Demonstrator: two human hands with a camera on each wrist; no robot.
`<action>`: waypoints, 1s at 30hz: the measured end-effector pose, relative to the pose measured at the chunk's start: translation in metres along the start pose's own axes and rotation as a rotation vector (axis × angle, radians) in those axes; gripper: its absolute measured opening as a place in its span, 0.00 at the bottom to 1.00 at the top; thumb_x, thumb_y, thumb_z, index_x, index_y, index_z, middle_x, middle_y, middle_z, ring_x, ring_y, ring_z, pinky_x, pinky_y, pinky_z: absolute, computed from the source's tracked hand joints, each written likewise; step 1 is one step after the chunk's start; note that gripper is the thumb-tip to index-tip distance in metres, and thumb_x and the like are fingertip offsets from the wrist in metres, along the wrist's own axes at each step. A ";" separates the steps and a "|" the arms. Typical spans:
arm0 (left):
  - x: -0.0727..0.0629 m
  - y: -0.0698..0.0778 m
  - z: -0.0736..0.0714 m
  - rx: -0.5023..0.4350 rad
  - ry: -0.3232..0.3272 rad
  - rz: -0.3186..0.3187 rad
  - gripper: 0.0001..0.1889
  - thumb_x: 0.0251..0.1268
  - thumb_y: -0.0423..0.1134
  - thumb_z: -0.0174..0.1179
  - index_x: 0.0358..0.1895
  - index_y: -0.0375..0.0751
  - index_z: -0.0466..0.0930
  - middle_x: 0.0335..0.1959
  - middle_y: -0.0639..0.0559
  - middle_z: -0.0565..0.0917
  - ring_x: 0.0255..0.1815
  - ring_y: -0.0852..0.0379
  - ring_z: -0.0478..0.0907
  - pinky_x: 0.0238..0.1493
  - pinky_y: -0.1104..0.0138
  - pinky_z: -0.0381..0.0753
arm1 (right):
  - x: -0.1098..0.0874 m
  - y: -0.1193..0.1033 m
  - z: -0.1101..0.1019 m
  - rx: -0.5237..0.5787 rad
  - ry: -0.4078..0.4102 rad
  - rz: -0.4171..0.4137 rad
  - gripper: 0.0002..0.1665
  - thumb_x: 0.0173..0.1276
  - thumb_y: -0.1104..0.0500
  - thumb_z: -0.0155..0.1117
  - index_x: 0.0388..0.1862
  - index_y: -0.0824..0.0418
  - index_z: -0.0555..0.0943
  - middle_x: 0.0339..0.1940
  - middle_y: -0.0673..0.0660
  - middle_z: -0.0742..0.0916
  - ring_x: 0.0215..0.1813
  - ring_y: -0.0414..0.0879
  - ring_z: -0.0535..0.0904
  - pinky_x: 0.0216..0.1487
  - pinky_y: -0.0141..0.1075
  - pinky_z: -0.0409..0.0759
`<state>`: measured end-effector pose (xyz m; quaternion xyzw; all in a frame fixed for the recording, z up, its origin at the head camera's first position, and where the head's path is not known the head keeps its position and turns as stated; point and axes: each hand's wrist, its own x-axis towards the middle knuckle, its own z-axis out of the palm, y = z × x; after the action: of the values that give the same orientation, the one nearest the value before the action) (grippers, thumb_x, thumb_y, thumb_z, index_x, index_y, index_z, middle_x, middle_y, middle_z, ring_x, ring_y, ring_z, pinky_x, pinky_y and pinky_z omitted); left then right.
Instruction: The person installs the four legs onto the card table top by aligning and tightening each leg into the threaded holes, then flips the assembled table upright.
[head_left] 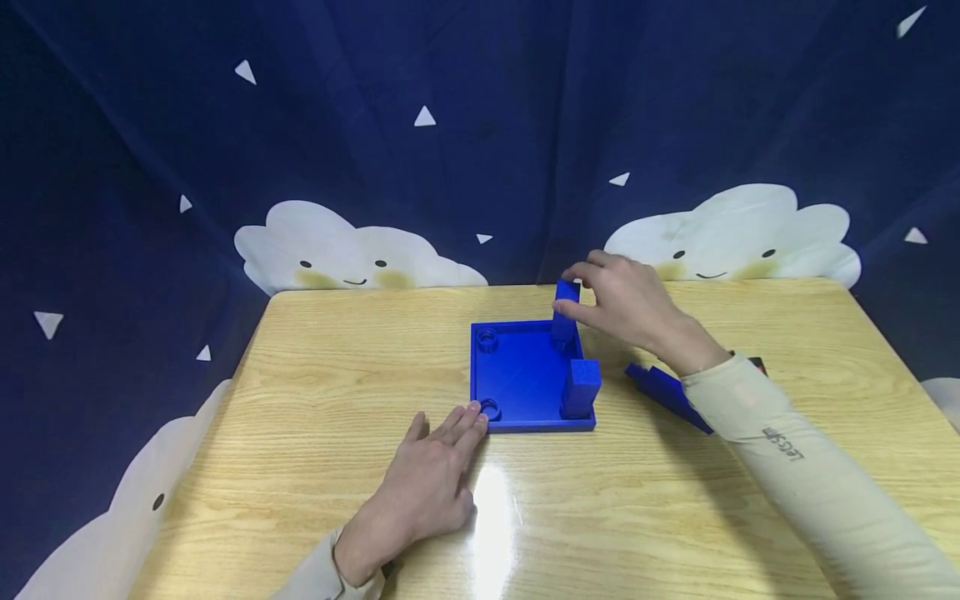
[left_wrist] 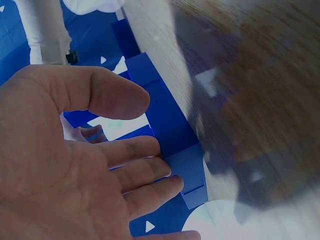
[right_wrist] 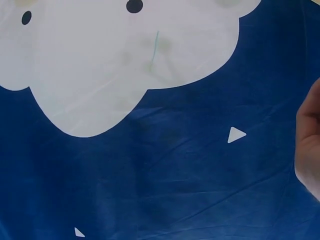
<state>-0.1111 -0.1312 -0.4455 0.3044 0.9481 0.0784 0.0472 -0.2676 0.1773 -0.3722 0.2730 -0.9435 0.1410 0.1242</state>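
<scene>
Blue tray [head_left: 522, 371] mid-frame, straight-fingered left hand [head_left: 429, 481] touching it, right hand [head_left: 628, 300] pinching a post [head_left: 565, 331], probably seating it, so likely needs pushing down.

Solid blue tray [head_left: 525, 367], pale yellow wood-grain bench [head_left: 360, 358], navy printed cloth [head_left: 480, 167].
From my remote feed I tag both upright blocks [head_left: 582, 388] and the loose piece [head_left: 671, 396] plain blue too; the cloth repeats small white triangles [head_left: 424, 117] and white clouds [head_left: 322, 237] with dark eyes [head_left: 381, 263], yellow cheeks [head_left: 393, 279]; right sleeve [head_left: 847, 500] cream, dark lettering [head_left: 783, 445].

Tray [head_left: 522, 367] on table [head_left: 360, 358], two posts [head_left: 582, 387] in its right corners, curtain [head_left: 480, 158] behind
</scene>
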 end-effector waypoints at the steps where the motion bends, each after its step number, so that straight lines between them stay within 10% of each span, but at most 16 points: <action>1: 0.000 0.000 0.000 0.000 0.000 0.000 0.44 0.57 0.38 0.64 0.81 0.32 0.69 0.83 0.39 0.68 0.82 0.43 0.68 0.77 0.33 0.64 | 0.000 0.001 0.000 0.004 0.007 -0.006 0.27 0.73 0.46 0.75 0.58 0.66 0.90 0.41 0.62 0.88 0.39 0.56 0.85 0.37 0.50 0.86; 30: -0.001 0.001 -0.002 -0.004 -0.007 -0.008 0.44 0.57 0.38 0.64 0.82 0.33 0.69 0.83 0.40 0.68 0.82 0.43 0.68 0.78 0.33 0.63 | -0.003 -0.001 0.002 0.068 -0.013 -0.023 0.21 0.76 0.51 0.72 0.59 0.65 0.91 0.32 0.56 0.85 0.31 0.49 0.78 0.32 0.42 0.77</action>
<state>-0.1101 -0.1316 -0.4436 0.3007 0.9491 0.0790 0.0514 -0.2653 0.1770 -0.3747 0.2887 -0.9357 0.1698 0.1104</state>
